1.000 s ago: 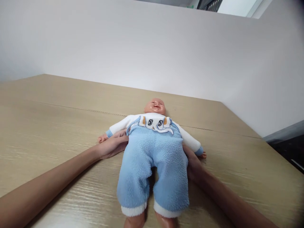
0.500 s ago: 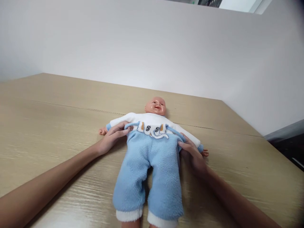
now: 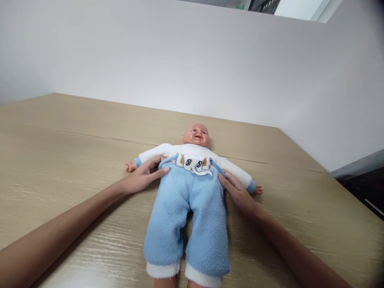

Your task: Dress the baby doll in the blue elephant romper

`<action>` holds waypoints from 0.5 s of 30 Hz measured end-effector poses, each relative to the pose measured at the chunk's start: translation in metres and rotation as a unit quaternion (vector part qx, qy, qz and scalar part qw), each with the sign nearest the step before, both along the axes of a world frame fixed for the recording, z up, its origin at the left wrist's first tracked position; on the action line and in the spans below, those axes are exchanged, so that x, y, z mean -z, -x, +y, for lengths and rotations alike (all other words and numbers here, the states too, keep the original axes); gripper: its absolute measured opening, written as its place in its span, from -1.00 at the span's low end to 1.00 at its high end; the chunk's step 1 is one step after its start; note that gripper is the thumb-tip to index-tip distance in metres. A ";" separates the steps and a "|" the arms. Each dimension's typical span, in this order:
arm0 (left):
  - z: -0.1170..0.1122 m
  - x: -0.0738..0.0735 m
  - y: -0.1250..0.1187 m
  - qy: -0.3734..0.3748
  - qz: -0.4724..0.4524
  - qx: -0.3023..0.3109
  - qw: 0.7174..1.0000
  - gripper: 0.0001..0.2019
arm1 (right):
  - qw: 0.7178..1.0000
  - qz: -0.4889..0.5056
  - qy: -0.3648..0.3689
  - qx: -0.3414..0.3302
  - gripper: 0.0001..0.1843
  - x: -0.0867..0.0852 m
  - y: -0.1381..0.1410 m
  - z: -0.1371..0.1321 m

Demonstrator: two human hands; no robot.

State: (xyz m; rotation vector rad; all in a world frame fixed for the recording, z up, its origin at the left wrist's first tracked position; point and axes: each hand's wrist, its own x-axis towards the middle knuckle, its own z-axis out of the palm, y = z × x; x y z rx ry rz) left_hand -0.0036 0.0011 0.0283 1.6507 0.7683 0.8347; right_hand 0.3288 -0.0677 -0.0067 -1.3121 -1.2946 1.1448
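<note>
A bald baby doll lies on its back on the table, arms spread, its feet cut off by the lower edge of the view. It wears a white long-sleeved top and light blue fleece overalls with white cuffs, blue straps and an elephant face on the bib. My left hand grips the overalls at the waist on the left, its thumb on the fleece and its fingers by the strap. On the opposite side my right hand pinches the waist edge near the other strap; some fingertips are hidden.
The wooden table has a seam running across it behind the doll. Beyond its far edge stands a pale wall, with an opening at the top right. A dark area lies past the table's right edge.
My right hand has moved slightly inward and up along the waist, and the strap there lies closer to the bib. My left thumb has shifted a little right onto the fleece.
</note>
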 end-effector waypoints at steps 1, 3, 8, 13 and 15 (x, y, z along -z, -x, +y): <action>-0.001 0.001 -0.003 0.012 -0.005 -0.017 1.000 -0.65 | 0.998 0.046 0.019 0.033 -0.52 0.005 0.002 0.002; 0.000 0.004 -0.008 0.030 -0.014 -0.036 0.999 -0.63 | 0.986 0.123 0.055 0.099 -0.45 0.013 0.005 0.008; 0.006 0.013 -0.001 -0.010 0.068 -0.018 0.997 -0.60 | 0.999 0.003 0.022 0.039 -0.56 0.009 -0.005 0.009; 0.009 0.018 0.017 -0.121 0.147 0.019 0.982 -0.64 | 0.975 -0.169 -0.105 -0.102 -0.75 -0.006 -0.021 -0.003; 0.007 0.018 0.018 -0.096 0.127 0.018 0.987 -0.65 | 0.974 -0.159 -0.117 -0.110 -0.63 -0.006 -0.021 -0.004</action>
